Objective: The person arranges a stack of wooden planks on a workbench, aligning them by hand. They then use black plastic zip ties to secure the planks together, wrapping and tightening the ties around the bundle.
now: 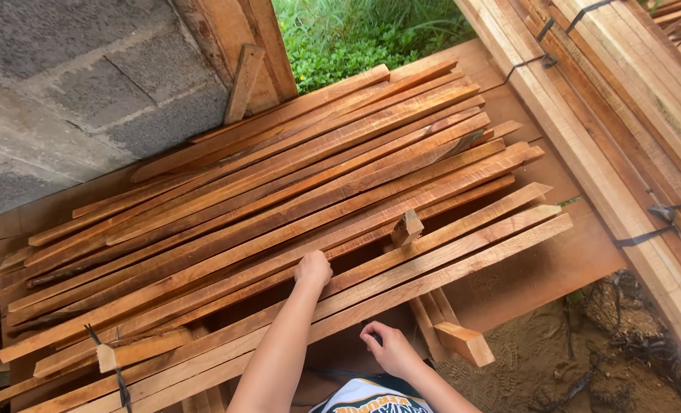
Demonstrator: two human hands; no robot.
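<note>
A pile of long reddish wooden slats (pixel 279 176) lies slantwise on a wooden platform (pixel 547 260). My left hand (pixel 313 269) reaches onto the pile, fingers curled over one slat (pixel 225 287) near the front. My right hand (pixel 390 348) is lower and closer to me. Its fingers curl around the near edge of the frontmost slat (pixel 447 275). A small wooden block (pixel 407 228) stands on the slats just right of my left hand.
A concrete block wall (pixel 65 84) rises at the left, with a wooden post (pixel 241 46) beside it. Strapped bundles of pale planks (pixel 623 115) run along the right. A short offcut (pixel 463 342) juts out below the pile. Grass (pixel 348 34) and sandy ground (pixel 554 359) lie beyond.
</note>
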